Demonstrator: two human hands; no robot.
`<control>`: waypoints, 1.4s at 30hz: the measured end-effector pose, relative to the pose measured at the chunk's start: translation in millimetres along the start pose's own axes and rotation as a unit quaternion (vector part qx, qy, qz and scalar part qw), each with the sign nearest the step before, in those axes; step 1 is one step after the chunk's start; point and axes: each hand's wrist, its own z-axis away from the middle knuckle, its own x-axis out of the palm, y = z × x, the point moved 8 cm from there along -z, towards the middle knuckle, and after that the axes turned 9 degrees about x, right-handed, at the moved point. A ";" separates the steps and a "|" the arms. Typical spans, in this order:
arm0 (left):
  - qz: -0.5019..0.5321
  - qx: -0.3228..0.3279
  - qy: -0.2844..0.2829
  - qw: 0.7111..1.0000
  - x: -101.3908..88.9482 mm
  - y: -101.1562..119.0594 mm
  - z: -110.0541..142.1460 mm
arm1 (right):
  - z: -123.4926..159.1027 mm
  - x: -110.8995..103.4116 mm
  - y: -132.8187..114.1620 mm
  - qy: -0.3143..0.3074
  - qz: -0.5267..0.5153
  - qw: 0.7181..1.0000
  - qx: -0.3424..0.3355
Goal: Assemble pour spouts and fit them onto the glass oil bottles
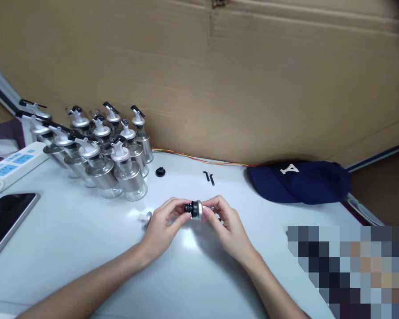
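Head view, landmark: a cluster of glass dispenser bottles (90,151) with silver pourer tops, standing on a pale tabletop (119,279).
Pourer top: to the right of the bottles and nearer the wearer, held sideways, its black ribbed stopper (192,209) pointing left and its silver collar (199,209) right.
Left hand (168,221): thumb and fingers nearly together, pinching the stopper end.
Right hand (228,223): thumb and fingers drawn in around the spout end, which they partly hide.
Step in hand: seemingly working stopper and collar against each other; whether they are fully joined, I cannot tell.
Next move: probably calls for both pinches kept firm and in line.
Loose parts: right of the bottles, a round black plug (160,172), then two small black levers (212,179); nearer the wearer, a silver piece (148,219) beside the left hand.
Far right of the bottles: navy cap (315,184).
Left of the bottles: white power strip (18,164); phone (8,223), nearer the wearer.
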 end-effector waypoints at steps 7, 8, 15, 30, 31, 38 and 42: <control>0.059 -0.028 0.012 0.998 -0.9 -6.1 4.3 | 3.5 8.0 -6.0 -0.032 -0.003 0.999 -0.027; 0.056 -0.021 0.010 0.998 -1.3 -5.4 4.8 | 3.8 8.2 -7.6 -0.034 0.003 0.999 -0.031; 0.016 0.026 -0.003 1.000 -4.1 1.6 4.2 | 7.2 7.7 -16.4 -0.038 0.028 0.997 -0.053; -0.062 0.036 0.027 0.997 -7.0 7.0 7.1 | 12.2 6.2 -23.2 0.027 0.076 0.995 -0.052; -0.059 0.033 0.022 0.997 -6.0 7.4 7.6 | 11.3 12.8 -19.0 -0.021 0.056 0.998 -0.025; -0.035 0.014 -0.027 0.999 3.3 9.6 8.8 | 8.6 17.1 -1.0 -0.086 -0.051 0.992 0.074; 0.013 -0.028 -0.032 0.999 6.3 4.3 9.4 | 8.3 15.2 -0.5 -0.084 -0.052 0.992 0.079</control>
